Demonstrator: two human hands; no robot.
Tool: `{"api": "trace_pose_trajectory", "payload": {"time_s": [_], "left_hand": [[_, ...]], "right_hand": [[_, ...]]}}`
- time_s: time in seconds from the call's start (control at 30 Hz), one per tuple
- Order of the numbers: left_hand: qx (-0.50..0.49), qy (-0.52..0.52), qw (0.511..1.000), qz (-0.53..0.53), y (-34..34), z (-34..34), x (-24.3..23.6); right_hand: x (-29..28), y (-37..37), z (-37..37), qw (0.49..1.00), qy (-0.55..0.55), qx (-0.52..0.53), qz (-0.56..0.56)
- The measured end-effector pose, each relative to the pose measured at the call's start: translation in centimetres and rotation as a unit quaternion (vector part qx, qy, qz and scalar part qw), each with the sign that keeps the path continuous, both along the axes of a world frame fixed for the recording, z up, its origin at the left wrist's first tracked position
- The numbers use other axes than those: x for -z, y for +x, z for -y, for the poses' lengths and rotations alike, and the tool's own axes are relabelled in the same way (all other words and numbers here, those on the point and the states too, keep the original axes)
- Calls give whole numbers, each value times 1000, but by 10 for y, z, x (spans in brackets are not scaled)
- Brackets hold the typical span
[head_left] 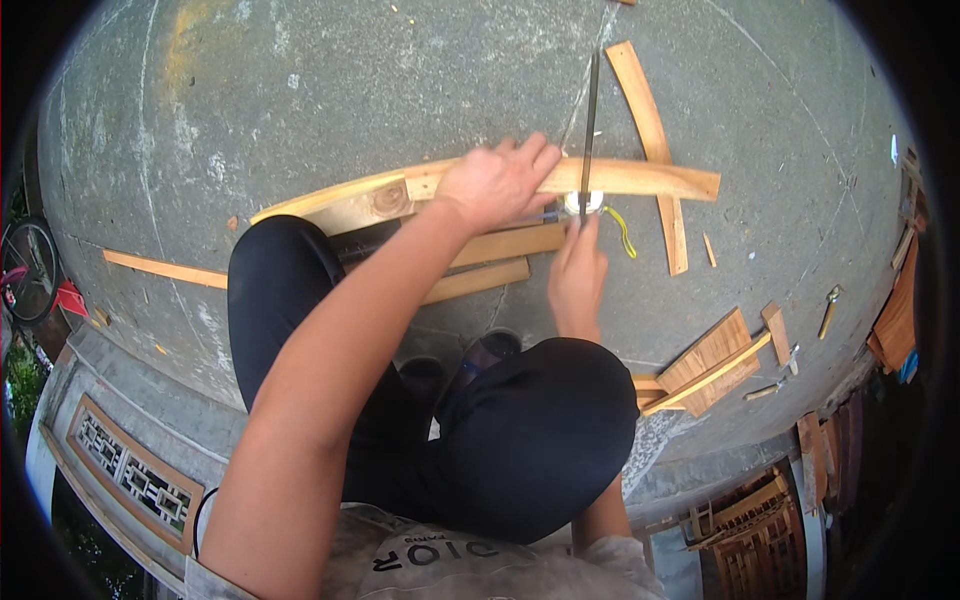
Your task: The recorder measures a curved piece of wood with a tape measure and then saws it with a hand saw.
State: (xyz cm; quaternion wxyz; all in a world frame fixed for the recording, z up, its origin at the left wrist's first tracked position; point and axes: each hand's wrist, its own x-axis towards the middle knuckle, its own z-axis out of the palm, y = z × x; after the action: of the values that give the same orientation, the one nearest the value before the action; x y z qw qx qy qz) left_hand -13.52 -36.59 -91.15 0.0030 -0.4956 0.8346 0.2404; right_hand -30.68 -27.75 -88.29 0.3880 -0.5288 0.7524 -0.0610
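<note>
Dark blade point(592, 105) across wooden board point(650, 179); near end hidden in right hand point(578, 275).

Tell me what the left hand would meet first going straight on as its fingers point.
Most likely the saw blade, which crosses the plank just to the right of the left hand, though their exact heights are hard to judge.

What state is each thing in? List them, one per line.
Left hand: laid over the long plank, fingers past its far edge.
Right hand: closed around the near end of the saw.
Saw: crossing the plank, seen edge-on.
Long plank: not visibly cut through at the saw.
Thin board: on the ground, passing under the plank.
White case: partly hidden.
Yellow-green strap: loose, curved.
Hammer: lying unheld.
</note>
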Motion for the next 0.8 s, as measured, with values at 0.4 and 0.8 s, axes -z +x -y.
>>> {"api": "trace_pose_trajectory", "payload": {"time_s": [0.4,0.8], "left_hand": [[-1,-14,1000,-12,-8,2,3],[-2,20,1000,-8,1,2,1]], "right_hand": [[-1,-30,-48,998,24,18,-60],[-17,6,-3,999,20,22,-31]]}}
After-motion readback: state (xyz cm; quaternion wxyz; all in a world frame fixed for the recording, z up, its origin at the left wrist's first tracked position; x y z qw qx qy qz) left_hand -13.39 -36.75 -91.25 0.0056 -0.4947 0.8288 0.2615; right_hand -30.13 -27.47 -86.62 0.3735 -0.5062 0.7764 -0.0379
